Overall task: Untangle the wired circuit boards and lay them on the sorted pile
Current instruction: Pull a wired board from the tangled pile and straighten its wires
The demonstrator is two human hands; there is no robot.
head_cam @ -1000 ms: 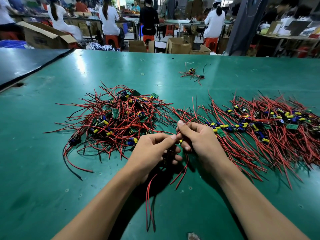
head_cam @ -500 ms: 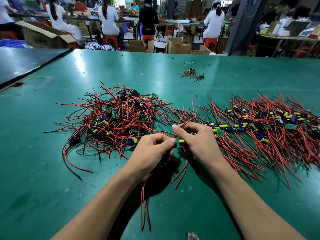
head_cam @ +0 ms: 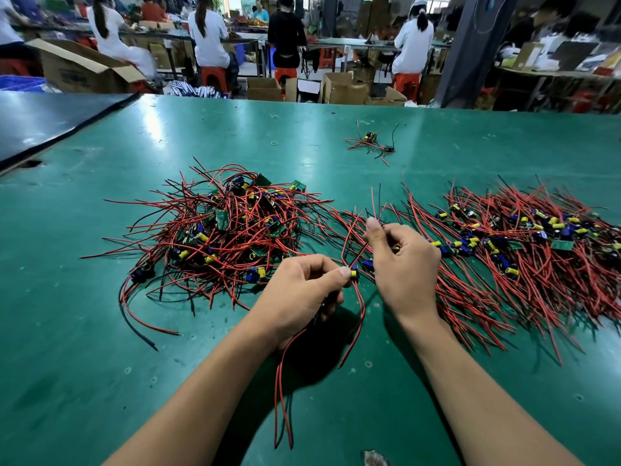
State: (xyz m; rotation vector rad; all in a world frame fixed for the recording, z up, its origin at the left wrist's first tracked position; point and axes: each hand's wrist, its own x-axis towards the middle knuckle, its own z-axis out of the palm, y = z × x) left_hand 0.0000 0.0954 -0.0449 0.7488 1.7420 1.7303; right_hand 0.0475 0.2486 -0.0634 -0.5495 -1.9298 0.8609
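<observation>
A tangled heap of wired circuit boards [head_cam: 228,233] with red and black leads lies left of centre on the green table [head_cam: 84,331]. To the right spreads the sorted pile [head_cam: 524,250], its boards in a row and wires fanned out. Between them my left hand [head_cam: 302,297] pinches a small board with a yellow capacitor [head_cam: 353,273]; its red and black wires hang down toward me. My right hand [head_cam: 403,264] pinches thin wires [head_cam: 373,210] rising from that board, thumb up.
A small stray bundle of wired boards [head_cam: 369,142] lies farther back on the table. A dark mat [head_cam: 43,122] covers the far left corner. Beyond the table's far edge sit cardboard boxes [head_cam: 342,87] and several seated workers.
My right hand has lifted and drawn the wires up and to the right, away from my left hand. The yellow capacitor board now shows at my left fingertips. The hanging wires have swung slightly.
</observation>
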